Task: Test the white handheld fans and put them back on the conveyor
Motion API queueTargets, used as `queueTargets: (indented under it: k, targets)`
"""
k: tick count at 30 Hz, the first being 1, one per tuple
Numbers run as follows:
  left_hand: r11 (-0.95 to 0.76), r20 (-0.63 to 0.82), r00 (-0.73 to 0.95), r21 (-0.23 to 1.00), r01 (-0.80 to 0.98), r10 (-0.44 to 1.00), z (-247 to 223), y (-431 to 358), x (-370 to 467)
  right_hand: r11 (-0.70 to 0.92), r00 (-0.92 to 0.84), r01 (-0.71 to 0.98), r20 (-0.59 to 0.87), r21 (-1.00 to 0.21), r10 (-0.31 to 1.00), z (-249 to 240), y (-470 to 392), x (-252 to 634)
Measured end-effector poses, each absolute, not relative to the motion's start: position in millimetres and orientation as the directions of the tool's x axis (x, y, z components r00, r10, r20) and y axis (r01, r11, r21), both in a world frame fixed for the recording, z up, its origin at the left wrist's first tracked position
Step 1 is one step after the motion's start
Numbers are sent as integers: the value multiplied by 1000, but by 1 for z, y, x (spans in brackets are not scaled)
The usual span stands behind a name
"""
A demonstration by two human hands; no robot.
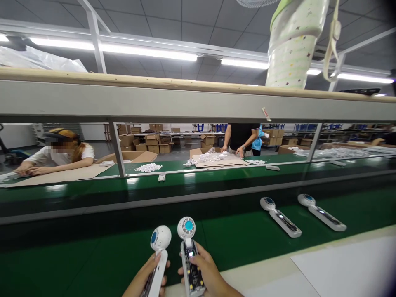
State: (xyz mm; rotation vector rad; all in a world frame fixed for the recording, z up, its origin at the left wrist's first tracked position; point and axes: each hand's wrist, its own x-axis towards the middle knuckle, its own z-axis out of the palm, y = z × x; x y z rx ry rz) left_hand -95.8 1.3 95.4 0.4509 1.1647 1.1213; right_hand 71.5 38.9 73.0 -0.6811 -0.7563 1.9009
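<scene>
Handheld fans are what both hands hold, low in the view at the near edge of the green conveyor belt (93, 255). The left hand (145, 278) has its fingers wrapped round the handle of a white fan (159, 251), thumb pressed on its front, round head up and tilted slightly left. The right hand (206, 274) is closed round the handle of a second fan (189, 255), whose front cover is off, so a bare circuit board with a small lit spot shows along the handle; its head has a cyan centre.

Going outward from the belt's near edge: two more open-fronted fans (280, 216) (321, 212) lie flat on the belt, off to the right of the hands and apart from each other. A pale tabletop (340, 264) runs along the belt's near right side. Beyond the belt, past a grey frame rail (198, 101), a seated person (58, 154) leans on cardboard at the far left, and a standing person (243, 138) handles small white parts by a carton.

As I judge it, the exposed board is the weak point: a fingertip sliding onto it could smudge or short a live circuit. The two heads stand close together, so a small twist could knock them. A loose grip could drop either fan onto the belt.
</scene>
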Motion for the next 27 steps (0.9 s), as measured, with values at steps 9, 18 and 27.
queueTargets:
  k: [9, 18, 27]
  targets:
    - [340, -376, 9, 827, -447, 927, 93, 2, -87, -325, -408, -484, -119, -813, 905, 73, 32, 80]
    - [251, -261, 42, 857, -451, 964, 84, -7, -82, -289, -434, -421, -88, -860, 896, 75, 22, 82]
    - [215, -195, 93, 923, -319, 976, 77, -11, -87, -337, -420, -370, -168, -866, 892, 75, 17, 83]
